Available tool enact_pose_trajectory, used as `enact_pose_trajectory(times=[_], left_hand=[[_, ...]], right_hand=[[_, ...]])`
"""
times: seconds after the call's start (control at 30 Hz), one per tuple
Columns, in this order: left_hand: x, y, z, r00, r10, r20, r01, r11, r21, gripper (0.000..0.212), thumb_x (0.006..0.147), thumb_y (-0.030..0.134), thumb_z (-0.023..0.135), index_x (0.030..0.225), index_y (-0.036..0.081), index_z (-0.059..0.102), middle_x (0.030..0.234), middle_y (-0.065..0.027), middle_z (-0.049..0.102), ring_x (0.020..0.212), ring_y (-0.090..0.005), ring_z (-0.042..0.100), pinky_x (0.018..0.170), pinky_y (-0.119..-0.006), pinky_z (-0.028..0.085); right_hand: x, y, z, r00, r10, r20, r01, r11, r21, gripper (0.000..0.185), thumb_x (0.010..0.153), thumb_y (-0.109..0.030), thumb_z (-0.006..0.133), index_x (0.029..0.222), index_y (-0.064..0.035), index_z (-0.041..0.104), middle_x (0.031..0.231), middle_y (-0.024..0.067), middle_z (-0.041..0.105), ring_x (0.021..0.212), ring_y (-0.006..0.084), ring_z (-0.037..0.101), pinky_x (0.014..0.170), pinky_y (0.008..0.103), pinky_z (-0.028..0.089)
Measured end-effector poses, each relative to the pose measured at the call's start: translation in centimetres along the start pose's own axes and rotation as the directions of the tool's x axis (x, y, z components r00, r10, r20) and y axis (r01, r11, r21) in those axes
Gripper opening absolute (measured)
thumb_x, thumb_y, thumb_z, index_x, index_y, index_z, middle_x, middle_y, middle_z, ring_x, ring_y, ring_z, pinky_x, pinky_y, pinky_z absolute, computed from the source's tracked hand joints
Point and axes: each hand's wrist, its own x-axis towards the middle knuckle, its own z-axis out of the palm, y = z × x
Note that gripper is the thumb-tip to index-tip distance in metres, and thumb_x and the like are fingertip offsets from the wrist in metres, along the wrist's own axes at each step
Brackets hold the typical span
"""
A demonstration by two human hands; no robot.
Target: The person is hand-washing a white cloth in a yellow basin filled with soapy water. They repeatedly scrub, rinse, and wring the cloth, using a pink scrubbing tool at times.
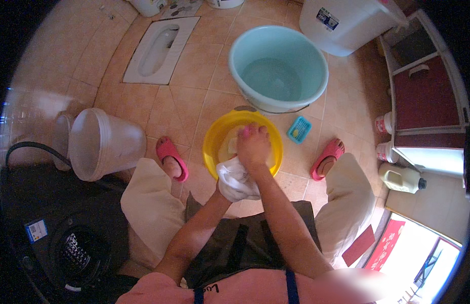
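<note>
A wet white cloth [235, 178] is bunched over the near rim of a yellow basin [209, 152]. My right hand [254, 146] grips the cloth's far part over the basin, fingers pointing away from me. Something pink shows at its fingertips; I cannot tell what it is. The cloth drapes over my left hand [222, 193], which holds it up from below and is mostly hidden, with only the wrist end showing. Pale, cloudy water appears to lie in the basin. Beside it on the floor sits a turquoise soap dish [299, 129] with a small yellow piece in it.
A large light-blue tub [237, 72] holding water stands beyond the basin. White buckets [123, 144] lie at left, near a black front-loading washing machine [67, 212]. A squat toilet [134, 72] is set into the floor. At right are a cabinet [425, 95] and a jug [400, 178].
</note>
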Motion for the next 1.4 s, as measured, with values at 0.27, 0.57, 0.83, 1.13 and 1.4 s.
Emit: enact_pose_trajectory(times=[0.27,0.57,0.83,1.13,1.4], left_hand=[[-0.8,3.6,2.5,0.999,-0.021,0.036,0.031,0.952,-0.303,0.055,0.084,0.046,0.043,0.126,0.01,0.035,0.121,-0.0088,0.044,0.111,-0.0236,0.041,0.097,-0.036,0.031],[-1.3,4.8,8.3,0.958,0.255,-0.129,0.063,0.253,0.966,0.05,0.09,0.034,0.039,0.128,0.003,0.03,0.114,-0.01,0.048,0.108,-0.0157,0.043,0.094,-0.029,0.032],[-2.2,6.5,8.1,0.949,0.284,-0.136,0.041,0.318,0.947,0.048,0.091,0.038,0.036,0.122,0.002,0.04,0.109,-0.0056,0.052,0.096,-0.0143,0.048,0.085,-0.026,0.037],[-3.1,6.7,6.9,0.939,0.309,-0.148,0.07,0.249,0.966,0.04,0.09,0.033,0.04,0.112,0.001,0.049,0.096,-0.0076,0.058,0.088,-0.0167,0.053,0.08,-0.028,0.04],[-2.5,4.5,2.3,0.89,0.357,-0.284,0.332,-0.082,0.94,0.049,0.081,0.035,0.055,0.114,0.0,0.046,0.099,-0.015,0.058,0.097,-0.0239,0.054,0.085,-0.033,0.04]], right_hand=[[-2.0,6.6,-4.4,0.798,0.186,0.573,-0.599,0.342,0.724,0.021,0.082,-0.031,0.052,0.091,-0.0127,0.054,0.076,-0.0028,0.047,0.065,0.0088,0.044,0.056,0.0226,0.038],[-4.3,7.3,-2.7,0.611,-0.124,0.782,-0.792,-0.084,0.605,0.027,0.082,-0.028,0.053,0.101,-0.0091,0.051,0.087,0.0028,0.057,0.076,0.0168,0.054,0.066,0.0309,0.046],[-4.8,9.6,-2.2,0.496,-0.216,0.841,-0.841,-0.361,0.403,0.032,0.082,-0.018,0.052,0.109,-0.0021,0.047,0.102,0.0116,0.056,0.091,0.0248,0.056,0.081,0.0376,0.046],[-6.1,10.1,-0.3,0.817,-0.247,0.521,-0.228,0.691,0.686,0.018,0.083,-0.01,0.039,0.087,-0.0011,0.055,0.085,0.0098,0.059,0.083,0.0187,0.056,0.073,0.0317,0.044],[-10.1,9.4,3.7,0.791,0.183,0.584,-0.598,0.434,0.674,0.015,0.076,-0.006,0.055,0.09,-0.0019,0.051,0.079,0.0082,0.054,0.072,0.016,0.052,0.064,0.0276,0.044]])
